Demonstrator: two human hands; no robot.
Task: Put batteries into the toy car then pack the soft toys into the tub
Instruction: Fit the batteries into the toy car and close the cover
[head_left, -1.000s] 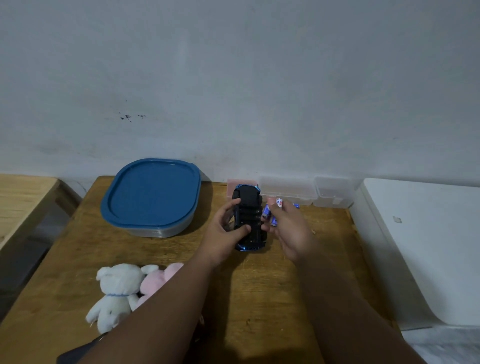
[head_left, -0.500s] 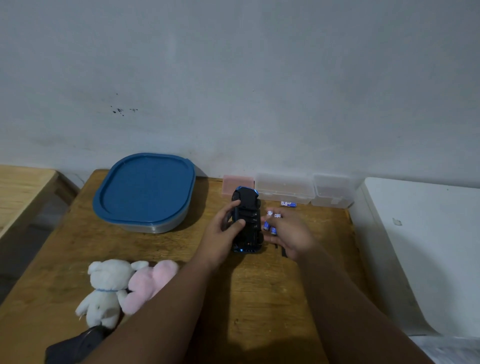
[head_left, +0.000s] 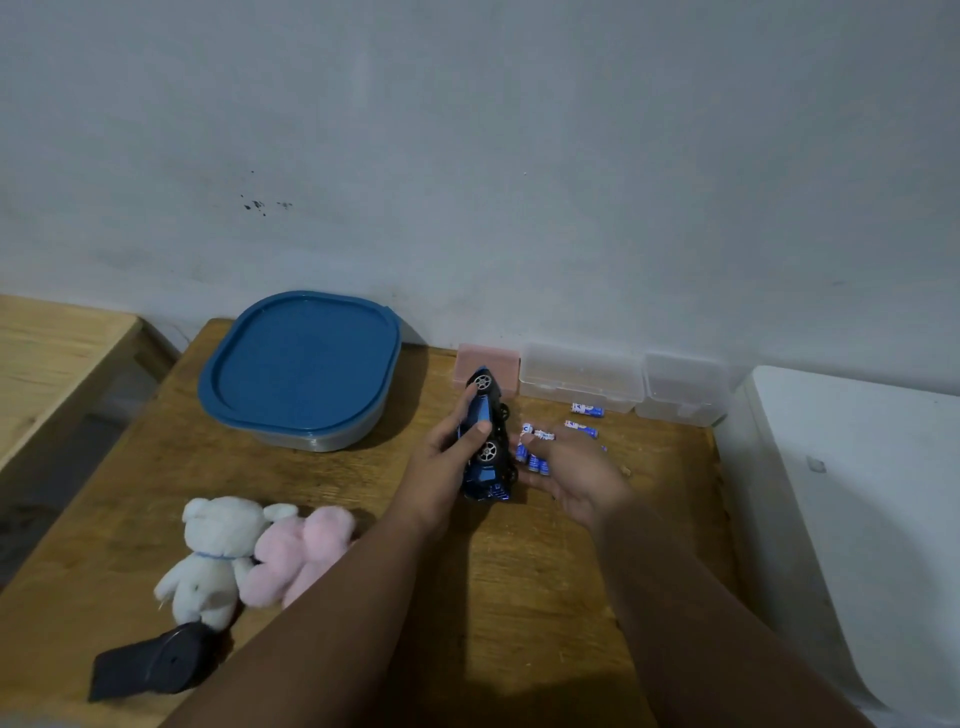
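Note:
A dark blue toy car (head_left: 487, 462) is tipped onto its side at the table's middle, its wheels facing me. My left hand (head_left: 444, 460) grips it from the left, thumb across its body. Just right of the car, my right hand (head_left: 576, 475) holds several blue-and-white batteries (head_left: 531, 453) between thumb and fingers. Two more batteries (head_left: 586, 410) lie loose on the table behind that hand. The tub (head_left: 332, 439) stands at the back left with its blue lid (head_left: 301, 369) on. A white soft bear (head_left: 213, 556) and a pink soft toy (head_left: 301, 551) lie side by side at the front left.
A pink box (head_left: 498, 358) and two clear lidded boxes (head_left: 579, 376) line the wall behind the car. A black object (head_left: 150, 665) lies below the white bear. A white unit (head_left: 857, 493) borders the wooden table (head_left: 519, 597) on the right; another wooden surface (head_left: 52, 353) is at left.
My left hand has rolled the car from underside-up onto its side. My right hand has dropped lower beside it, still with the batteries.

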